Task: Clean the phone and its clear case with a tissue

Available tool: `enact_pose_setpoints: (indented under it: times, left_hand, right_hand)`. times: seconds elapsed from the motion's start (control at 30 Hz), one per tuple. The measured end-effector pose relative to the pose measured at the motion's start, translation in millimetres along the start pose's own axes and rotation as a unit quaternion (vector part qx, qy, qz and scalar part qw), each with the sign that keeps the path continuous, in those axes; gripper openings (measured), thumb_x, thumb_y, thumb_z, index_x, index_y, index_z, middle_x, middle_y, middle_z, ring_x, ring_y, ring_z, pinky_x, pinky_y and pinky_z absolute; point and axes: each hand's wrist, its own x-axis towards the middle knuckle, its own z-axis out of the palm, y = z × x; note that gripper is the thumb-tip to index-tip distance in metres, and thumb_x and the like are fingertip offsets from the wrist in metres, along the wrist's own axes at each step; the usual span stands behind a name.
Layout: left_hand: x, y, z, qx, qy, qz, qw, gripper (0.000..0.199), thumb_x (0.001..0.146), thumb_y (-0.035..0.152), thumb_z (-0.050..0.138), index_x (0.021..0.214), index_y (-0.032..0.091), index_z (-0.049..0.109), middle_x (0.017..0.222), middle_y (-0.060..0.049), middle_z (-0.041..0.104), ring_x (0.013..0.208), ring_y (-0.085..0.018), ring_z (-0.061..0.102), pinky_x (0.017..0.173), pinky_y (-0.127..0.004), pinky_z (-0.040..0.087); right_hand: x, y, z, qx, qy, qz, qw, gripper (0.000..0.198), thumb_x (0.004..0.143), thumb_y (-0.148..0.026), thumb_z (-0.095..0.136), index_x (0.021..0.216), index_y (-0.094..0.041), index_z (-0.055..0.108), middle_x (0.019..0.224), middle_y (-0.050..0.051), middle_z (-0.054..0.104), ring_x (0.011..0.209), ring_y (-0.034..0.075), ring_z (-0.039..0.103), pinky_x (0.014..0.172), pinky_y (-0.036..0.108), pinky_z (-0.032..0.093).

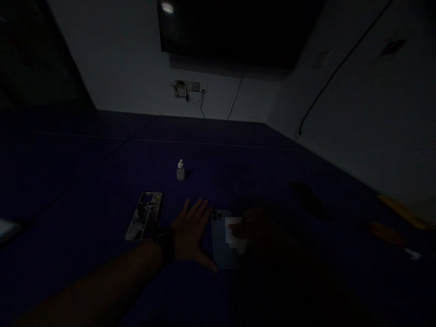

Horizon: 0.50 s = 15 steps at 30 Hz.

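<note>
A smartphone (221, 256) lies back side up on the dark blue surface, its cameras at the far left corner. My left hand (191, 231) is spread flat beside it, with fingertips and thumb at its left edge. In my right hand (254, 227) is a folded white wipe (233, 236), pressed onto the back of the phone. Shadow hides much of the right hand and forearm. A patterned phone case (145, 218) lies left of my left hand. Beyond the hands stands a small white-capped dropper bottle (180, 173).
A dark flat object (309, 200) lies to the right, with an orange item (386, 231) and a yellow strip (405, 211) nearer the right wall. At the left edge is a pale, lit object (8, 228). A screen (238, 32) hangs above wall sockets (189, 86). The room is dim.
</note>
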Motion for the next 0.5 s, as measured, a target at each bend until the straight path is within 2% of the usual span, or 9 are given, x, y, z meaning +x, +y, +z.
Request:
enact_pose_setpoints:
  times: [0.1,0.3,0.5]
  left_hand:
    - [0.1,0.5,3.8,0.010,0.016,-0.004,1.000,0.131,0.061,0.100,0.040,0.156,0.011,0.022,0.162,-0.024,0.019,0.150,-0.045,0.014,0.119,-0.062,0.002]
    - [0.1,1.0,4.1,0.013,0.016,-0.008,1.000,0.132,0.061,0.100,0.039,0.155,0.010,0.023,0.162,-0.024,0.020,0.150,-0.045,0.014,0.120,-0.062,0.002]
    - [-0.2,-0.1,3.4,0.015,0.017,0.002,1.000,0.129,0.063,0.099,0.038,0.155,0.010,0.023,0.162,-0.023,0.021,0.150,-0.045,0.013,0.119,-0.062,0.003]
  right_hand:
    - [4.3,-7.6,8.6,-0.008,-0.003,-0.013,1.000,0.055,0.085,-0.024,0.063,0.134,-0.048,0.057,0.124,-0.005,0.069,0.115,0.031,0.060,0.090,0.048,0.049]
    - [5.0,-1.4,6.1,-0.030,0.021,0.011,0.999,0.054,0.086,-0.028,0.065,0.136,-0.047,0.056,0.121,-0.002,0.070,0.112,0.032,0.063,0.085,0.046,0.056]
    - [5.6,-7.8,14.0,-0.026,0.013,-0.026,0.999,0.054,0.085,-0.025,0.065,0.133,-0.048,0.058,0.124,-0.005,0.069,0.115,0.031,0.062,0.089,0.047,0.055]
